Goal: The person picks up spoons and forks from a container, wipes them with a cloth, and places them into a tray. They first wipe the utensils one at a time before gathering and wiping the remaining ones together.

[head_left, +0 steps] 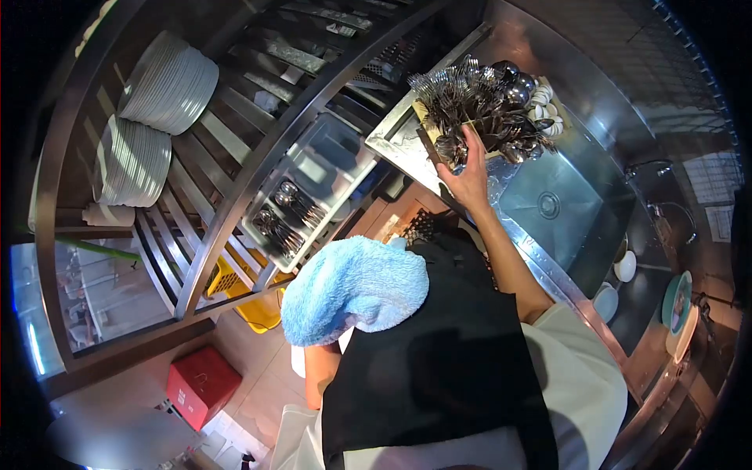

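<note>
A fluffy light-blue towel [356, 290] is bunched over my left hand, in front of my black apron. The towel hides the fingers of that hand; only the forearm shows below it. My right hand [468, 182] reaches forward with thumb and fingers apart, at the near edge of a big heap of cutlery [478, 102]. Forks stand out on the heap's left, and dark rounded ladles or large spoons [517, 82] lie at its back. White ceramic spoons [546, 106] are stacked at its right end. The heap rests in a yellowish tray, mostly covered.
A metal sink [548, 204] lies right of the cutlery. A clear bin [294, 211] with sorted spoons and forks stands left of it. Stacks of white plates [168, 82] fill the slatted rack [223, 137]. A yellow basket [254, 309] and a red box [202, 384] are below.
</note>
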A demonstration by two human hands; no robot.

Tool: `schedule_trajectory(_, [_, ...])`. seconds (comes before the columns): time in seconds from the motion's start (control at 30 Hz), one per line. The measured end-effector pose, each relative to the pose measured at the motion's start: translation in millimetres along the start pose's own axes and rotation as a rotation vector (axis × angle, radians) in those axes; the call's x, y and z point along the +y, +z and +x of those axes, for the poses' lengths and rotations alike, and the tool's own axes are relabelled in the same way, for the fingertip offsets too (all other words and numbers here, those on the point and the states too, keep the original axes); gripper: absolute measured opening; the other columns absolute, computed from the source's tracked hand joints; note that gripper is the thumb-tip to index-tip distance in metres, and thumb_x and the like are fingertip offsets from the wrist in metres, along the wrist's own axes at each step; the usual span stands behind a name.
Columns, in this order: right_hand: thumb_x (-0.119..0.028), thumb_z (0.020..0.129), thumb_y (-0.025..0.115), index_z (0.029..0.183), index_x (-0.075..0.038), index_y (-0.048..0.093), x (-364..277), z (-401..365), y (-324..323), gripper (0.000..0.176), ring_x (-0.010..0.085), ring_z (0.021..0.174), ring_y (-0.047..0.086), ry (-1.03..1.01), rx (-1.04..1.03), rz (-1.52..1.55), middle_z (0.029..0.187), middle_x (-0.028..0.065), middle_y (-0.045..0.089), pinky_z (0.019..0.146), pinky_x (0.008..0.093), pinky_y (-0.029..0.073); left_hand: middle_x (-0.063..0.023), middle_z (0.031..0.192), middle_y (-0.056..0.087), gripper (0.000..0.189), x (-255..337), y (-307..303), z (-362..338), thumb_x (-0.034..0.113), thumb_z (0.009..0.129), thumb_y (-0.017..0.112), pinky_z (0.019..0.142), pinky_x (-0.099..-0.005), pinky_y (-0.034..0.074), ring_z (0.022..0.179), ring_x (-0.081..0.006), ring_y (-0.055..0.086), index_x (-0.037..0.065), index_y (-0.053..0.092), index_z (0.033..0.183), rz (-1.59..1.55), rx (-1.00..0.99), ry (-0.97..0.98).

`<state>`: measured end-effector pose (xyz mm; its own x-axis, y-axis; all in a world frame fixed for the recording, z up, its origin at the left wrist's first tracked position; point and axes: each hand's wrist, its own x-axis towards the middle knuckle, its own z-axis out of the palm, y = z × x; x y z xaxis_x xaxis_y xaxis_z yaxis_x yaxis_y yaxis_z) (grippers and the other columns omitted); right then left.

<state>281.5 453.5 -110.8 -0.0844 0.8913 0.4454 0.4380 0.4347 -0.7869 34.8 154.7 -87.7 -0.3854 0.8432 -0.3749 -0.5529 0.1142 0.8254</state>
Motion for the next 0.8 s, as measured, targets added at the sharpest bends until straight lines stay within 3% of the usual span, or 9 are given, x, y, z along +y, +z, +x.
schedule_trajectory(0.07, [-0.008,0.074,0.083,0.152,-0.012,0.046,-1.5,7.1,-2.8,0.086,0.0384,0.141,0.045,-0.152,-0.063,-0.111,0.151,0.0207,0.045,0.117,0.0447,0.039,-0.0084,0.131,0.058,0.056,-5.8,11.9,-3.0,0.052,0.11,0.041,0.111,-0.0476,0.046,0.118,-0.0253,0.058,0.015,0.041,0.152,0.007,0.004,0.007])
schedule_trajectory(0.1, [-0.01,0.073,0.084,0.145,-0.016,0.056,1.9,13.6,0.2,0.078,0.0389,0.133,0.052,-0.201,-0.023,-0.096,0.148,0.0195,0.047,0.111,0.0441,0.045,-0.0085,0.131,0.058,0.056,-10.1,17.8,-3.6,0.052,0.11,0.041,0.112,-0.0475,0.046,0.119,-0.0254,0.057,0.015,0.041,0.152,0.009,0.007,0.008])
schedule_trajectory(0.2, [-0.013,0.076,0.083,0.139,-0.018,0.06,6.0,29.3,-0.7,0.068,0.0365,0.118,0.06,-0.156,-0.117,-0.026,0.142,0.0179,0.049,0.1,0.0444,0.05,-0.0088,0.133,0.058,0.057,-18.0,30.6,-11.4,0.052,0.11,0.041,0.112,-0.0473,0.045,0.121,-0.0256,0.057,0.015,0.041,0.153,0.022,0.025,0.012])
schedule_trajectory(0.23, [-0.01,0.077,0.08,0.133,-0.016,0.064,1.8,32.1,-0.9,0.059,0.0337,0.104,0.064,-0.082,-0.145,0.015,0.134,0.016,0.052,0.089,0.045,0.054,-0.0089,0.133,0.058,0.057,-21.6,34.0,-13.1,0.052,0.11,0.041,0.113,-0.0472,0.045,0.121,-0.0257,0.056,0.015,0.04,0.153,0.016,0.032,0.014])
schedule_trajectory(0.33, [-0.005,0.08,0.073,0.124,-0.01,0.068,17.2,33.6,10.2,0.045,0.0312,0.1,0.066,-0.193,-0.083,-0.054,0.124,0.0158,0.06,0.081,0.0392,0.055,-0.0093,0.135,0.057,0.058,-24.9,44.4,-21.3,0.052,0.11,0.04,0.114,-0.047,0.044,0.123,-0.0259,0.056,0.014,0.04,0.154,0.017,0.058,0.03])
schedule_trajectory(0.47, [0.001,0.081,0.067,0.117,-0.008,0.069,30.0,47.3,17.1,0.037,0.0305,0.096,0.066,-0.277,0.045,-0.045,0.112,0.0143,0.064,0.08,0.0375,0.055,-0.0097,0.137,0.057,0.059,-33.5,52.2,-27.2,0.052,0.11,0.04,0.115,-0.0466,0.043,0.125,-0.0262,0.055,0.014,0.039,0.155,-0.011,0.107,0.062])
schedule_trajectory(0.53, [0.003,0.082,0.064,0.114,-0.009,0.069,29.1,53.6,6.5,0.034,0.0309,0.099,0.066,-0.084,0.065,0.116,0.107,0.0151,0.064,0.084,0.0431,0.054,-0.0099,0.138,0.057,0.059,-35.6,53.9,-31.2,0.052,0.11,0.039,0.116,-0.0464,0.043,0.127,-0.0264,0.054,0.014,0.038,0.155,-0.02,0.132,0.074])
schedule_trajectory(0.6, [0.006,0.085,0.062,0.115,-0.003,0.069,41.4,54.6,-8.1,0.032,0.0284,0.1,0.066,-0.069,0.088,0.142,0.109,0.0141,0.066,0.085,0.037,0.053,-0.0102,0.139,0.056,0.06,-36.6,56.6,-32.5,0.053,0.11,0.039,0.116,-0.0463,0.042,0.128,-0.0265,0.054,0.013,0.038,0.156,-0.029,0.153,0.096])
schedule_trajectory(0.8, [0.008,0.091,0.062,0.115,-0.005,0.07,26.2,64.1,-41.0,0.028,0.0282,0.1,0.066,-0.21,0.136,0.078,0.109,0.013,0.068,0.089,0.0368,0.052,-0.0108,0.142,0.056,0.061,-41.7,70.1,-9.0,0.053,0.11,0.038,0.118,-0.0458,0.04,0.132,-0.027,0.052,0.013,0.037,0.157,-0.087,0.155,0.168])
